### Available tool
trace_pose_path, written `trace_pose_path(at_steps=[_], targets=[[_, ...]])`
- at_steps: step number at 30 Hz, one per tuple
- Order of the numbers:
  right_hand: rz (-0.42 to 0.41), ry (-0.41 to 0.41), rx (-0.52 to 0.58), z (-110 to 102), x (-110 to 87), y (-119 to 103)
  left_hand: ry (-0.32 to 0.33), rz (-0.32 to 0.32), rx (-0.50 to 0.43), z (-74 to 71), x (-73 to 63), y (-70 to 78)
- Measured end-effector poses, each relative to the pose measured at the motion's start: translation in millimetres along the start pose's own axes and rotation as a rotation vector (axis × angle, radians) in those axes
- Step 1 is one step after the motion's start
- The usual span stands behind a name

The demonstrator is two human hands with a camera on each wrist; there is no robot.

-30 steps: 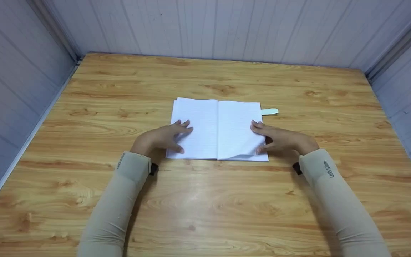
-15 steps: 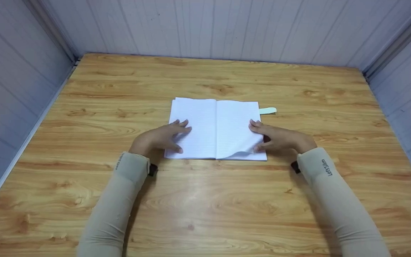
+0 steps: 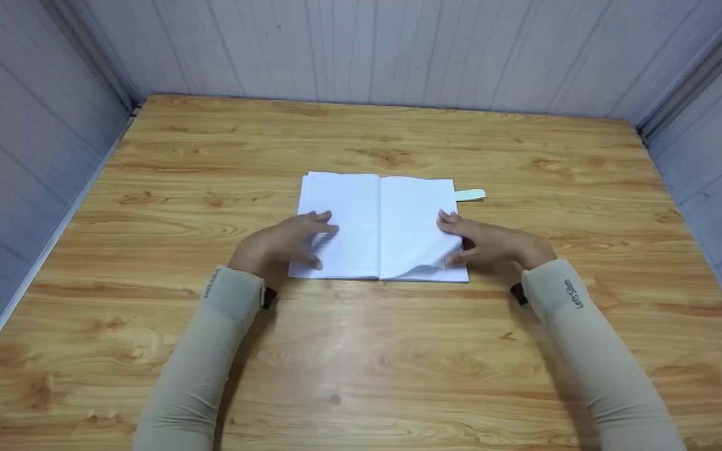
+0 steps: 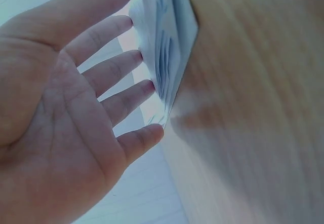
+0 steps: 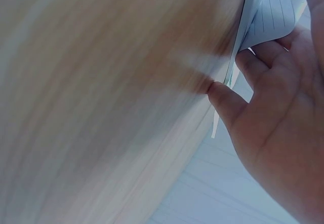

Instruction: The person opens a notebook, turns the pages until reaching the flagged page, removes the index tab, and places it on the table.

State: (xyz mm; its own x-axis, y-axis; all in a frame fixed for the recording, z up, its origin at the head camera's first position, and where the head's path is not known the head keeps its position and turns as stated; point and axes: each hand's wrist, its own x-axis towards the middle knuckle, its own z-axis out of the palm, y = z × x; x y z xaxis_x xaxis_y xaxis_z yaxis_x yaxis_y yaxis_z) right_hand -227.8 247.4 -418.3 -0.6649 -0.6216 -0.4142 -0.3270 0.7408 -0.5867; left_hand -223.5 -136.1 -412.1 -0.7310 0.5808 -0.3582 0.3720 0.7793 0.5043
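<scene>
An open notebook (image 3: 351,200) with white lined pages lies flat on the wooden table. On its left page rest the fingertips of my left hand (image 3: 289,241), fingers spread and nearly straight; the left wrist view shows them at the edge of the page stack (image 4: 164,57). At the right side, my right hand (image 3: 492,241) pinches the outer edge of a page (image 3: 427,257), whose lower corner curls up off the pages below. In the right wrist view this lifted page (image 5: 273,16) runs in between thumb and fingers. A pale green strip (image 3: 470,195) sticks out from the notebook's right edge.
The wooden table (image 3: 361,357) reaches pale panelled walls (image 3: 348,50) at the back and both sides. Beige sleeves (image 3: 195,357) cover both forearms, and a dark band (image 3: 519,294) shows at the wrist.
The right page's lower corner is curled up slightly more than a second ago. Both hands stay at almost the same spots; the whole view has shifted a little.
</scene>
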Motion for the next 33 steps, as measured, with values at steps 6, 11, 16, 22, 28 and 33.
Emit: trace_pose_path(at_steps=[6,11,16,22,28,33], targets=[[-0.009,-0.002,0.007,0.4,1.2,2.1,0.033,0.048,-0.029,-1.9,0.5,1.8],[-0.004,-0.001,0.003,0.4,1.5,2.8,0.089,0.086,-0.075,-0.8,4.8,6.8],[0.001,-0.002,0.004,0.6,2.2,2.9,0.154,0.16,-0.051,3.0,11.4,15.8],[0.006,0.0,0.003,0.5,1.7,2.4,0.216,0.219,-0.05,10.3,20.0,30.7],[0.006,-0.002,-0.001,-0.1,2.6,1.6,0.246,0.242,-0.038,19.4,26.5,50.8],[0.0,0.004,-0.003,-0.5,3.3,-0.2,0.235,0.28,-0.011,27.5,32.8,66.3]])
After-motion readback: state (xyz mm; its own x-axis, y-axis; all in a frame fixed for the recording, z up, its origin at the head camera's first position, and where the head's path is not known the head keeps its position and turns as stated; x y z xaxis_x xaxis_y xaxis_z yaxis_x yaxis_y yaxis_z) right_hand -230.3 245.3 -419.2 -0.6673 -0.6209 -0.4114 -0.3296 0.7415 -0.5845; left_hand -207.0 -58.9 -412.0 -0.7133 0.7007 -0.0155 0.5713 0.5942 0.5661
